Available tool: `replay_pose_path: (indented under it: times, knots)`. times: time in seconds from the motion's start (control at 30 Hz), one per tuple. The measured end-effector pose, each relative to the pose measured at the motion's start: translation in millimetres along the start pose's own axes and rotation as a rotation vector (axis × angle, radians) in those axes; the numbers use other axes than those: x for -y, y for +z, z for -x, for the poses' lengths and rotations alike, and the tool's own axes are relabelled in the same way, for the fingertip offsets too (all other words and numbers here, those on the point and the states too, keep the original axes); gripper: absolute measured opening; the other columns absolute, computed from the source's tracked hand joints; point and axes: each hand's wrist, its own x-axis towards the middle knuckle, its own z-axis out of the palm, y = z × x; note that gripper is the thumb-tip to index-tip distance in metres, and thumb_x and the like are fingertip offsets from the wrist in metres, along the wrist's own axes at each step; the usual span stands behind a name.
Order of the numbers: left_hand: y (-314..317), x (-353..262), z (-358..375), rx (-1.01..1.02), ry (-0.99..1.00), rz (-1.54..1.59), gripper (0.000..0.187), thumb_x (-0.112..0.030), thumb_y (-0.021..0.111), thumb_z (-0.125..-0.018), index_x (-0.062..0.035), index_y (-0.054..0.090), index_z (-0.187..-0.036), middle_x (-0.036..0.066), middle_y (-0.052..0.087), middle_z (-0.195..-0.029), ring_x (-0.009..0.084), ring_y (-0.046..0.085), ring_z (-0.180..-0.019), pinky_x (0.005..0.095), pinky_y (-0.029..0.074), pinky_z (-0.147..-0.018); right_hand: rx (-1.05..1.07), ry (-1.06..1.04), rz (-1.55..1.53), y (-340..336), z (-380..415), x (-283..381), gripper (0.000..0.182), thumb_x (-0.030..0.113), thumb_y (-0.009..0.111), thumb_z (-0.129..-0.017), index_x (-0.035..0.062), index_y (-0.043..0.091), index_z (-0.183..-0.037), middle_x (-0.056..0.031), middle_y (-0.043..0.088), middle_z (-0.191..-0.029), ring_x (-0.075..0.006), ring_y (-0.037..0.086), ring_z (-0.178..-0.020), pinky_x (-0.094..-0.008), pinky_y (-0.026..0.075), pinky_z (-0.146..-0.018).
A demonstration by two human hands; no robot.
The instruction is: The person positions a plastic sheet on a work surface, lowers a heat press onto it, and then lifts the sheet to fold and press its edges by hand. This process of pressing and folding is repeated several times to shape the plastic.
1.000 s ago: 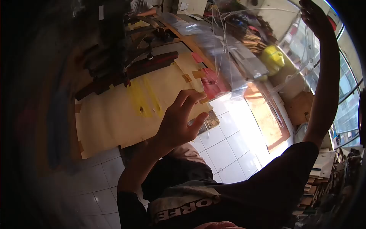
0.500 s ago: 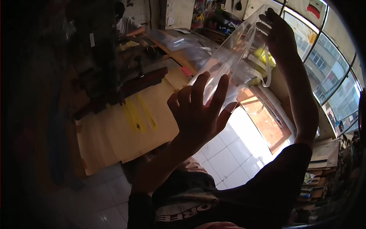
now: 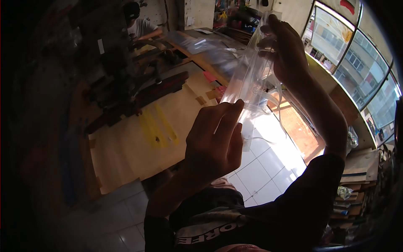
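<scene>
Between the fingers of the two raised hands is a clear plastic sheet, aslant, its long axis running from the right hand down toward the left hand. The right hand is the nearer to the sheet's upper end: its fingers are bent closed on the film there, a little apart from one another, with the thumb hidden. Farther down, the left hand's fingers point up at the near edge, the index tip at the film or just beside it; I can't tell whether they pinch it. Seen from those left fingers, most of the sheet lies up and to the right, with only a narrow tail below. Pale ribbed straps cross it just right of the left index tip and loop out under the right wrist. Left of the left fingers, and lower than the sheet, brown paper with yellow strips covers the tabletop, below a long dark bar. Beneath the sheet's tail is the tiled floor.
</scene>
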Motion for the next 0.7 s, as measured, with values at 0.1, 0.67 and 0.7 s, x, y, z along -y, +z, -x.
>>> replay_pose_path:
  times: [0.1,0.67,0.7]
  knots:
    - [0,7,4,-0.068,0.012,0.024,0.036,0.003,0.058,-0.074,0.0042,0.061,-0.11,0.018,0.062,-0.092,0.0299,0.063,-0.081,0.036,0.052,-0.071,0.01,0.006,0.01,4,1,-1,0.041,0.044,0.06,-0.088,0.0061,0.054,-0.103,-0.0053,0.055,-0.1,-0.0155,0.057,-0.073,-0.0342,0.046,-0.067]
    - [-19,55,-26,-0.009,0.079,-0.101,0.025,0.006,0.056,-0.077,0.001,0.053,-0.101,0.017,0.06,-0.081,0.0332,0.063,-0.069,0.0385,0.051,-0.06,0.112,-0.278,0.566,-37,-8,-14,0.054,0.053,0.052,-0.09,0.01,0.055,-0.123,-0.0039,0.056,-0.106,-0.0138,0.053,-0.089,-0.0279,0.042,-0.075]
    - [-16,56,-27,-0.008,0.068,-0.108,0.025,0.006,0.056,-0.077,0.001,0.053,-0.101,0.017,0.06,-0.081,0.0332,0.063,-0.069,0.0385,0.051,-0.06,-0.018,-0.658,0.693,-38,-5,-19,0.057,0.05,0.054,-0.089,0.0094,0.051,-0.129,-0.0064,0.055,-0.116,-0.0177,0.055,-0.101,-0.0318,0.044,-0.086]
